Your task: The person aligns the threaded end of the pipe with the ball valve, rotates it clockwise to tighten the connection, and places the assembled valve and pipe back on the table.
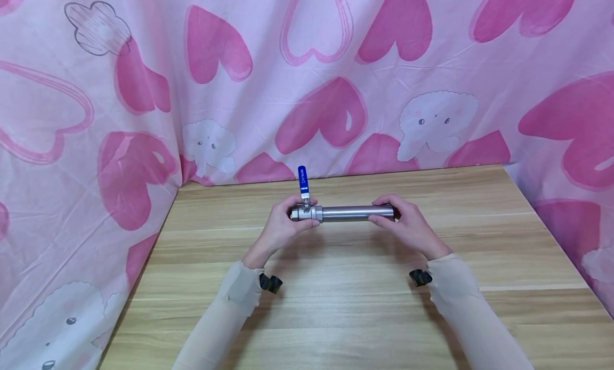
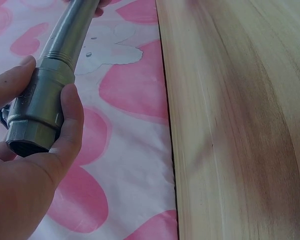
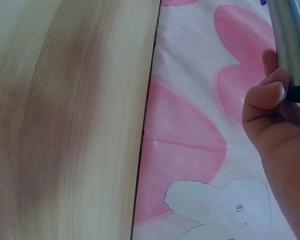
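Note:
Both hands hold a metal pipe (image 1: 352,214) level above the wooden table, with a ball valve (image 1: 307,214) joined to its left end. My left hand (image 1: 283,223) grips the valve body, thumb on the near side and fingers on the far side. The valve's blue lever handle (image 1: 303,179) points away toward the curtain. Around the pipe's right end curls my right hand (image 1: 405,220). In the left wrist view, threads show where the pipe (image 2: 72,30) enters the valve (image 2: 37,102). The right wrist view shows the dark end of the pipe (image 3: 290,45) beside the fingers.
A wood-grain table (image 1: 336,306) spreads beneath the hands. Pink curtains (image 1: 316,82) with hearts and white cartoon animals hang behind it and along both sides. A small black camera (image 1: 271,283) sits on the left wrist, another black camera (image 1: 420,277) on the right.

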Motion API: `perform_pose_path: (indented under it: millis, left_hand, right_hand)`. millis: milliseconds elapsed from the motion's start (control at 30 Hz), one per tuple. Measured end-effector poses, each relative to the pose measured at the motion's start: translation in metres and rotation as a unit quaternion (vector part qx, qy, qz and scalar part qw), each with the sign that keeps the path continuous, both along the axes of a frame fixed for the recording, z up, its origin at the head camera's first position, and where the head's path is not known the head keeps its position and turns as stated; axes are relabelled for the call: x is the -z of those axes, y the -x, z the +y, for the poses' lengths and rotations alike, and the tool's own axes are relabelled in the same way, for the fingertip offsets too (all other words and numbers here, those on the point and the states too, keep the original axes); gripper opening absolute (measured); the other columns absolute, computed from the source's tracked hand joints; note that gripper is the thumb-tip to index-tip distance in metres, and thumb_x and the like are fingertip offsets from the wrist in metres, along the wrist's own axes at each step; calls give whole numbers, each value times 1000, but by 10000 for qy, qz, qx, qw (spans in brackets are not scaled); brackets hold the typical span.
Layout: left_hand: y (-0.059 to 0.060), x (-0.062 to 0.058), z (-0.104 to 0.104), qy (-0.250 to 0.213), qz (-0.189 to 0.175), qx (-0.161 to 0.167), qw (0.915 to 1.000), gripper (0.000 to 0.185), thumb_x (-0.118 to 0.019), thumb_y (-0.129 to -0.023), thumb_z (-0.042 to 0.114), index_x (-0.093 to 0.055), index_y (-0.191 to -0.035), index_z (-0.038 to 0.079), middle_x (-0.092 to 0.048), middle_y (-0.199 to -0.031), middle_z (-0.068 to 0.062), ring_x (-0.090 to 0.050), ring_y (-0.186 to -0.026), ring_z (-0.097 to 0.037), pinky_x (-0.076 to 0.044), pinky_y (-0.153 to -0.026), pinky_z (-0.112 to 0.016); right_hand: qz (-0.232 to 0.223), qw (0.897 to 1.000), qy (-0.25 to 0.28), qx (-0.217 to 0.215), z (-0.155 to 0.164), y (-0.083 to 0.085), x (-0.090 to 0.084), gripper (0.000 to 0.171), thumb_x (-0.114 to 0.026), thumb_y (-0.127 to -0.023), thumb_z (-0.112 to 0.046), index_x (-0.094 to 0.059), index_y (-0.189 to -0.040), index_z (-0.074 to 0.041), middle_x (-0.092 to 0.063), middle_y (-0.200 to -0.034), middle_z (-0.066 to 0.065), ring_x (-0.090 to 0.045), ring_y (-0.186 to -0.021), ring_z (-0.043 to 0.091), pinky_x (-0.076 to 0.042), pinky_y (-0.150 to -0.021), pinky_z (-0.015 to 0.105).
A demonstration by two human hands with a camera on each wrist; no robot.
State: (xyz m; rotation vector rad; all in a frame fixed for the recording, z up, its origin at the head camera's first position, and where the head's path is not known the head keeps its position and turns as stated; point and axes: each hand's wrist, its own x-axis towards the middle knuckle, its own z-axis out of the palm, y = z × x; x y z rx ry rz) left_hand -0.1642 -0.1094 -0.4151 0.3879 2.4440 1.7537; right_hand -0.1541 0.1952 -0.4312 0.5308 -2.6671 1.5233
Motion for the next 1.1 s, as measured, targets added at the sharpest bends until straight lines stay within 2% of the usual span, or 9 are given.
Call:
perform_pose_path:
  millis: [133, 333, 667, 900, 1100]
  left_hand:
    - [-1, 0, 0, 38, 5, -13, 10000, 43, -83, -74, 14, -67, -113, 18, -67, -112, -4, -59, -98, -19, -49, -84, -33]
    - [-2, -1, 0, 27, 6, -36, 10000, 42, -83, -74, 14, -67, -113, 19, -67, -111, -3, -59, -97, -19, -49, -84, -32]
    - [-2, -3, 0, 68, -71, -125, 9999, 45, -84, -73, 14, -67, -114, 20, -66, -112, -3, -58, -99, -20, -47, -86, -33]
    - [-2, -4, 1, 101, -89, -147, 9998, 45, -84, -73, 15, -67, -115, 20, -66, -114, -3, -58, -99, -20, -47, -86, -32]
    - [-2, -4, 1, 95, -51, -153, 9998, 43, -83, -74, 16, -67, -113, 20, -66, -111, -2, -58, -97, -20, -48, -84, -34]
  right_hand:
    - [-32, 10000, -43, -27, 0, 0, -1, 45, -80, -80, -19, -58, -119, -14, -63, -111, 6, -58, -92, 20, -48, -79, 19]
    - [253, 9995, -194, -53, 0, 0, 1, 45, -76, -80, -3, -56, -120, -11, -61, -112, 11, -56, -89, 21, -48, -74, 19]
    - [602, 9980, -173, -28, 0, 0, -2, 37, -77, -80, -5, -59, -110, -16, -57, -106, -1, -53, -88, 16, -47, -70, 18]
    - [793, 9967, -145, -9, 0, 2, -1, 36, -79, -78, -5, -61, -109, -14, -57, -106, 1, -52, -86, 16, -46, -68, 18]
    - [914, 9958, -58, 83, 0, 3, 1, 36, -80, -77, -5, -65, -108, -14, -57, -109, 1, -52, -87, 11, -46, -70, 15]
